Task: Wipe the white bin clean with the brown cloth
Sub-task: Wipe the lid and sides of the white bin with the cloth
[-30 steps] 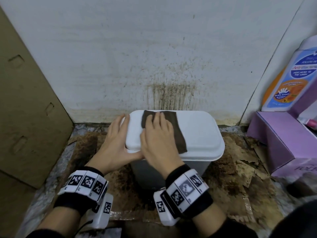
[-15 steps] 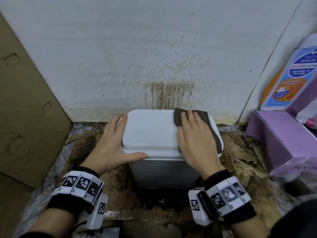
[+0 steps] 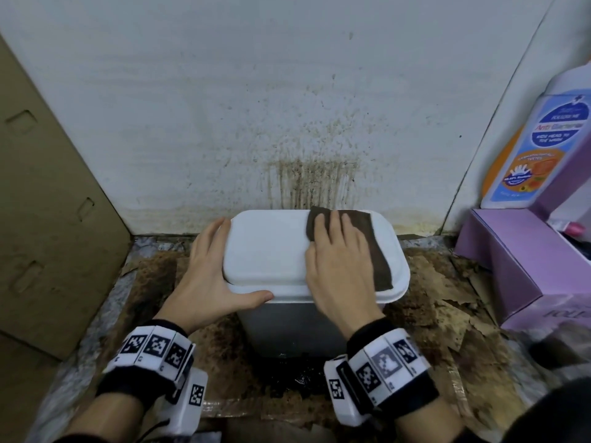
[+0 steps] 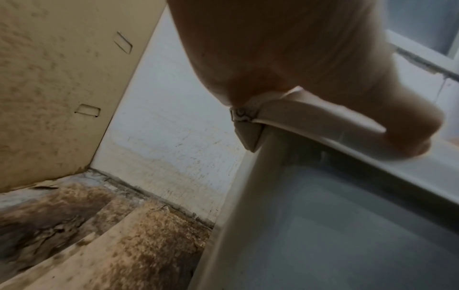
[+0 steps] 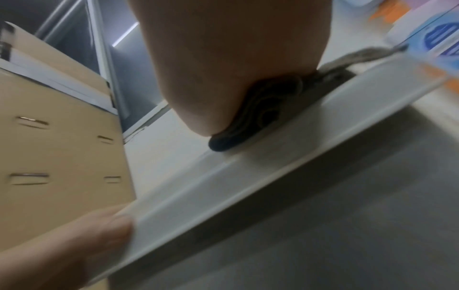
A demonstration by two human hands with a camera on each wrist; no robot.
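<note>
The white bin (image 3: 265, 251) stands on the floor against the wall with its lid closed. A folded brown cloth (image 3: 375, 247) lies on the right half of the lid. My right hand (image 3: 339, 263) presses flat on the cloth with straight fingers. In the right wrist view, the cloth (image 5: 268, 109) bunches under my palm on the lid (image 5: 248, 166). My left hand (image 3: 204, 276) braces the lid's left side, fingers straight and thumb along the front rim. The left wrist view shows that palm (image 4: 285, 49) on the lid's corner (image 4: 310, 117).
A cardboard panel (image 3: 48, 219) leans at the left. A purple box (image 3: 527, 266) and a large bottle (image 3: 537, 148) crowd the right. The wall (image 3: 310, 180) behind the bin carries brown streaks. Stained, torn cardboard (image 3: 431, 298) covers the floor.
My right hand slid the cloth from the lid's left-middle to its right half, then came back slightly left. My left hand stayed on the lid's left side.
</note>
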